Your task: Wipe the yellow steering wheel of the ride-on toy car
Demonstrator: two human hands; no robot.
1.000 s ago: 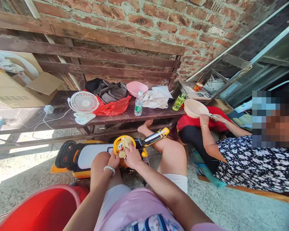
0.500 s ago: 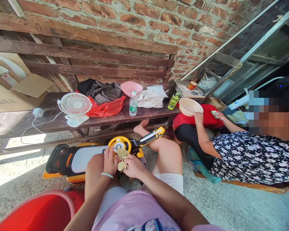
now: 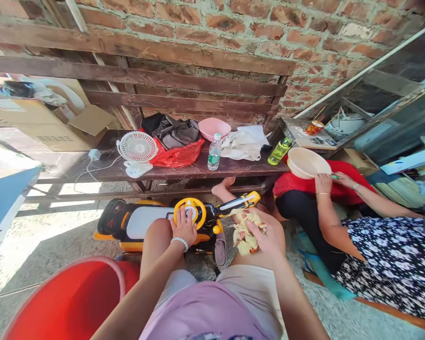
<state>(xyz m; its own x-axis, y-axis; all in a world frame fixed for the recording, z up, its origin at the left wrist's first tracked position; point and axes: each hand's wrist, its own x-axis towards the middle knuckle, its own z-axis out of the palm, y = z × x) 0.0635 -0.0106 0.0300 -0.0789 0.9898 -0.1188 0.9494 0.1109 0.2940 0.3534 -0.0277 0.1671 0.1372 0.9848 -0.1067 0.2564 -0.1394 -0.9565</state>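
cardboard box (image 3: 53, 127) stands far left, red tub (image 3: 69, 300) before it, then a white fan (image 3: 138, 146) on the bench (image 3: 179, 174). left hand (image 3: 184, 232) lies, fingers loosely spread, over the yellow steering wheel (image 3: 190, 200). right hand (image 3: 271, 236) grips the crumpled yellow cloth (image 3: 245, 237), fingers curled, above the right knee (image 3: 274, 218); cream basin (image 3: 309, 163) farther right.

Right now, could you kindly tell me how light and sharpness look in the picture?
Head view: sunlight glares on the floor at left, while the bench lies mostly in shade; same view: the right hand looks slightly soft; head view edges: the red bucket looks stretched, and pixelation masks a patch at far right.
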